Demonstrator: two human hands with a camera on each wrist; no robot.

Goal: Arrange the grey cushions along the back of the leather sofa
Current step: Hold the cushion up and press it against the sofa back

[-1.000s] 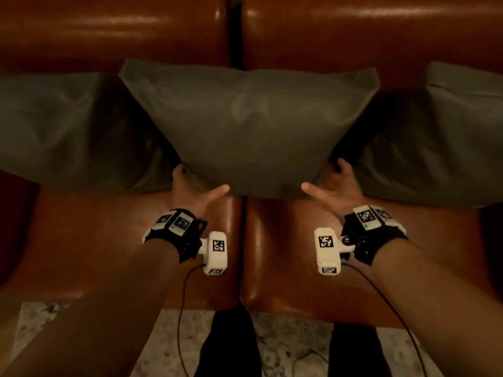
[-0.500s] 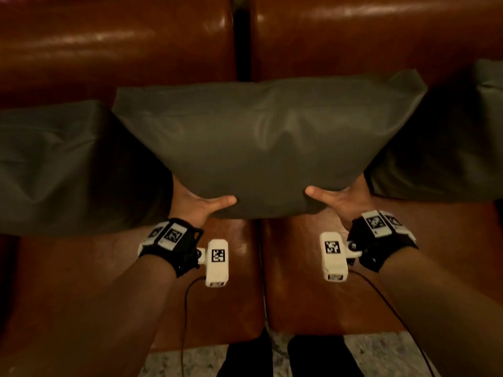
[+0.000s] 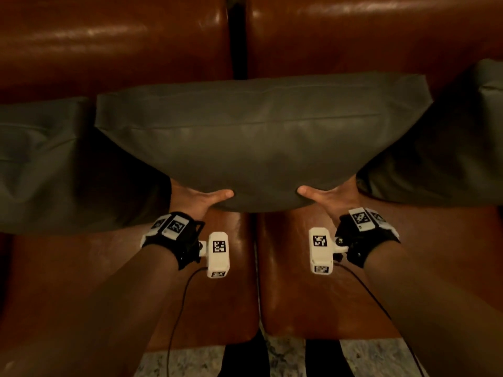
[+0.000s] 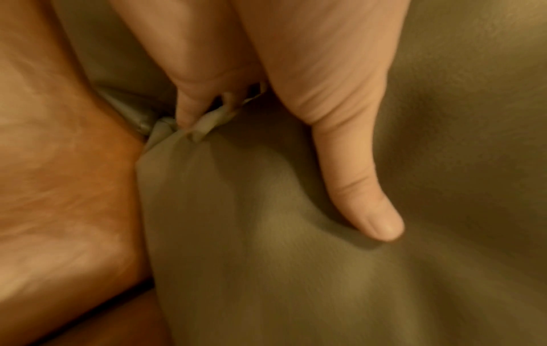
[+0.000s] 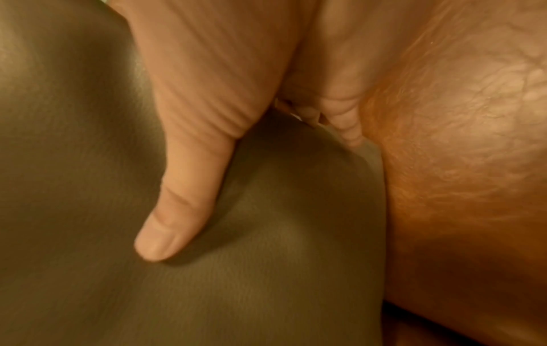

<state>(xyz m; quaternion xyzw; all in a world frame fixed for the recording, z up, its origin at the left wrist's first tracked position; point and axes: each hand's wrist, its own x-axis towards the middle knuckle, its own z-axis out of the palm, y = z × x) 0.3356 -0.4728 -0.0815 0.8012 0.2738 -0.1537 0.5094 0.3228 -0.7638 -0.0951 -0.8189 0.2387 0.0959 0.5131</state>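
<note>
We find the left hand [image 3: 197,197] clamped on the lower left corner of the middle grey cushion [image 3: 258,142]: thumb laid flat across the front face, fingers [image 4: 185,110] curled behind, bunching the cloth into pleats. The right hand [image 3: 330,194] grips the lower right corner likewise, thumb forward, fingers [image 5: 343,117] tucked behind. Both wrists point inward, forearms extended. The cushion is plump, rectangular and smooth, with a seam across its upper part. It is held over the gap between two glossy, creased brown leather seat pads [image 3: 353,281], before the leather backrest [image 3: 353,42]. Matching grey cushions flank it, left [image 3: 46,164] and right [image 3: 449,148], leaning on the backrest.
</note>
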